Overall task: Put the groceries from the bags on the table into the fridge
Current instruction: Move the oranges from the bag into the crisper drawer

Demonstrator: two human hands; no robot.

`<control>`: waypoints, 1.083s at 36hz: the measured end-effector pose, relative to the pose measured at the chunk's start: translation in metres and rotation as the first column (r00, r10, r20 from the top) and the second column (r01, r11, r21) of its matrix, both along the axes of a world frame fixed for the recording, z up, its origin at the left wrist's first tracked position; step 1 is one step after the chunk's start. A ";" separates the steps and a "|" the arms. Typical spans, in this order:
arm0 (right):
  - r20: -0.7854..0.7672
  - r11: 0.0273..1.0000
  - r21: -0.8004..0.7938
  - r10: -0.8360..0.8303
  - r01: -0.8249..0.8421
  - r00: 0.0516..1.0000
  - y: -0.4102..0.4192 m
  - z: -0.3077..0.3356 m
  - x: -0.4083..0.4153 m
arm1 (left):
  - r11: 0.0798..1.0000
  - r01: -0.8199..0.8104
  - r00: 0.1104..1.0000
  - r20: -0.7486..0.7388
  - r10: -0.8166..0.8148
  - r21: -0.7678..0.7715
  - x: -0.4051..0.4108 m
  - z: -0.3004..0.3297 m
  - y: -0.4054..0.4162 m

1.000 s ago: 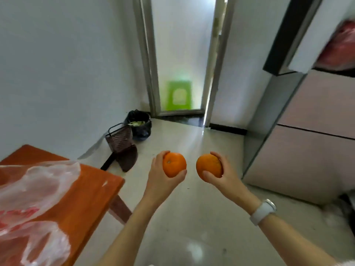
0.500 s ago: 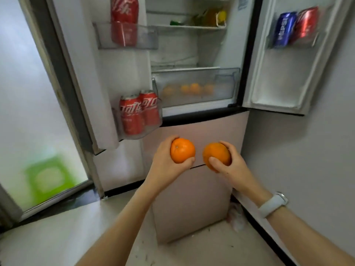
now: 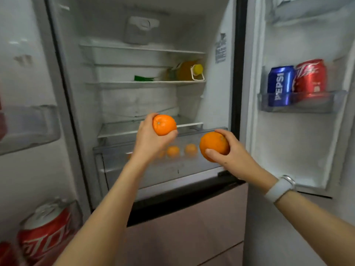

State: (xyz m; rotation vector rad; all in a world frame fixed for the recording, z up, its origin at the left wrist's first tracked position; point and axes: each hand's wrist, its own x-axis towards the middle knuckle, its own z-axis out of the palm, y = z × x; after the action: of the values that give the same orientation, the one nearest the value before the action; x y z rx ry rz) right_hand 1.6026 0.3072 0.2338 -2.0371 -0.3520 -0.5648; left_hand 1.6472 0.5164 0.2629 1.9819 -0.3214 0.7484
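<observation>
Closer now to the open fridge [image 3: 134,96], each hand [image 3: 151,139] grips an orange [image 3: 164,124].

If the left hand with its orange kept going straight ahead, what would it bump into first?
Probably the clear plastic crisper drawer, near its top rim, or the glass shelf just above it. The left hand and its round orange sit about at that level; depth is hard to judge.

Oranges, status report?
Left hand grips one orange; right hand grips another. Both at open fridge, above crisper drawer. Path clear.
</observation>
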 end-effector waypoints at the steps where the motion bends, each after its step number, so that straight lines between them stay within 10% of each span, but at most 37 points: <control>1: 0.013 1.000 -0.009 0.014 -0.014 1.000 -0.002 0.006 0.019 | 1.000 -0.023 1.000 0.000 0.023 0.012 0.016 0.005 0.000; 11: -0.013 0.950 -0.250 0.189 -0.187 0.982 0.008 0.058 0.218 | 0.903 -0.204 0.973 -0.020 0.229 0.378 0.156 0.039 0.026; 20: -0.404 0.499 -0.744 0.192 -0.444 0.894 0.034 0.058 0.321 | 0.787 0.055 0.938 -0.301 0.170 0.614 0.230 0.040 0.043; 30: -0.682 0.271 -0.709 -0.027 -0.651 0.731 0.033 0.030 0.368 | 0.486 0.182 0.965 -0.250 0.077 0.855 0.263 -0.011 0.034; 39: -0.726 0.294 -0.648 0.042 -0.703 0.686 0.040 0.021 0.367 | 0.373 0.372 0.923 -0.382 -0.051 0.850 0.261 -0.051 0.033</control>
State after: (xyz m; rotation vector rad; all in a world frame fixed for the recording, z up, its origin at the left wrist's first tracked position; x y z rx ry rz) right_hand 1.9694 0.3477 0.2546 -2.8536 -0.9191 0.8793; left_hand 1.9083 0.5495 0.2123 2.9739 -0.9669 -0.0112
